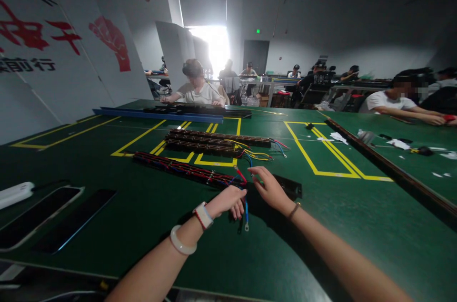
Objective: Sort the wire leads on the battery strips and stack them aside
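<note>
Left hand (228,202) clenched on blue lead (246,212) at harness strip (185,170) end, mid tabletop (143,235), likely steadying it. Right hand (272,189) open, fingertips on the wire ends.

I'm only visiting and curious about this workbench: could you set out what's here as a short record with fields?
surface: green table with yellow tape lines
left hand: fingers curled beside a blue wire; whether it grips the wire is unclear
right hand: open, fingers spread over the end of the near strip
near strip: long, dark, carrying red and blue wires
farther strips: two, with yellow wires at their right end
left side: dark phones, white block
beyond: seated people at other tables
</note>
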